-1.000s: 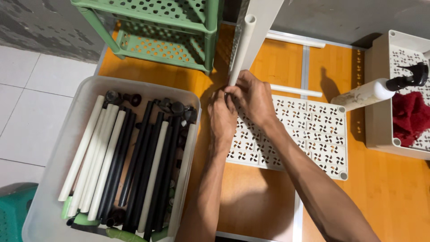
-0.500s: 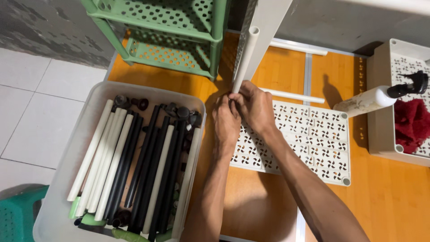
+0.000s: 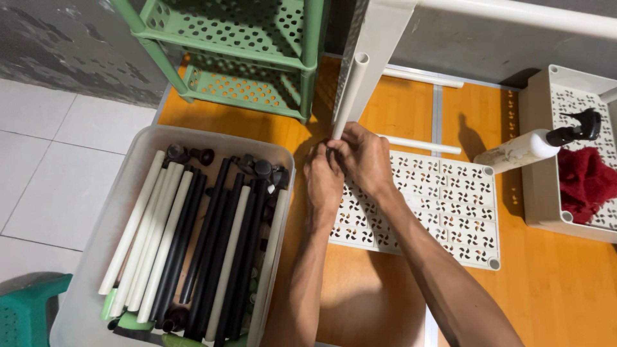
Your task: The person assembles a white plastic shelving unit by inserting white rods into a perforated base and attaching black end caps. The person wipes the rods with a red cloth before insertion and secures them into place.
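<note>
Both my hands meet at the foot of an upright cream plastic tube [image 3: 351, 92], which stands at the near-left corner of a cream perforated shelf panel [image 3: 443, 212] lying flat on the orange floor. My right hand [image 3: 365, 157] wraps the tube's lower end. My left hand [image 3: 323, 181] grips right beside it at the base, fingers closed around the same spot; the joint itself is hidden under my fingers.
A clear plastic bin [image 3: 103, 250] at left holds several cream and black tubes. A green perforated rack [image 3: 250, 45] stands behind. At right, a cream tray [image 3: 541, 154] holds a red cloth [image 3: 586, 181] and a spray bottle [image 3: 533, 148]. Two loose tubes [image 3: 421, 144] lie on the floor.
My hands and the tube stay in the same place; the hands shifted only slightly at the tube's base. The camera has drifted a little.
</note>
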